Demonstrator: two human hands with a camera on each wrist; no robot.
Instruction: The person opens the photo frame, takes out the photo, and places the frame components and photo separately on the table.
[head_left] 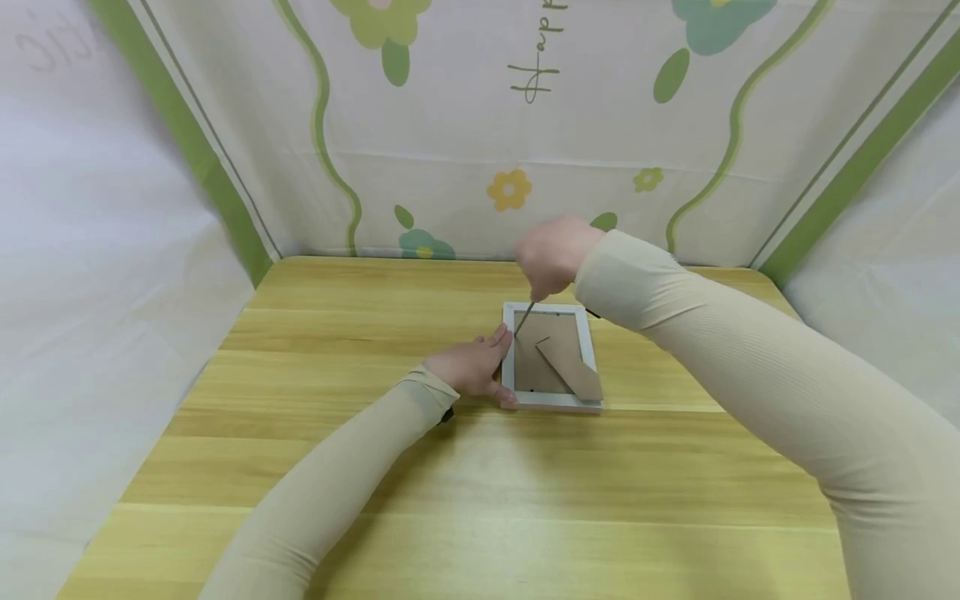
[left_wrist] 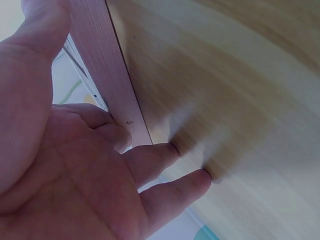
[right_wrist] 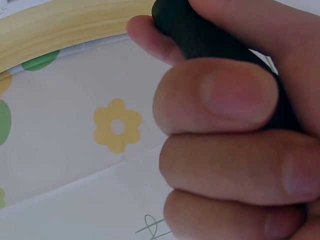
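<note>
A white picture frame (head_left: pixel 551 400) lies back side up on the wooden table, its brown backing board (head_left: pixel 528 367) and angled stand leg (head_left: pixel 573 362) showing. My left hand (head_left: pixel 474 367) presses along the frame's left edge, thumb at the near corner; in the left wrist view two fingertips (left_wrist: pixel 172 150) touch the tabletop beside it. Above the frame, my right hand (head_left: pixel 555 254) grips a screwdriver by its dark handle (right_wrist: pixel 215 37), fingers curled round it. The screwdriver's thin shaft (head_left: pixel 525 318) slants down to the inner left edge of the frame; its exact contact there is too small to tell.
The wooden tabletop (head_left: pixel 525 517) extends around the frame. Behind it hangs a white curtain (head_left: pixel 450 125) with flowers and green borders, and pale fabric walls (head_left: pixel 97 317) stand at both sides. A small dark object (head_left: pixel 592 314) shows partly under the right sleeve.
</note>
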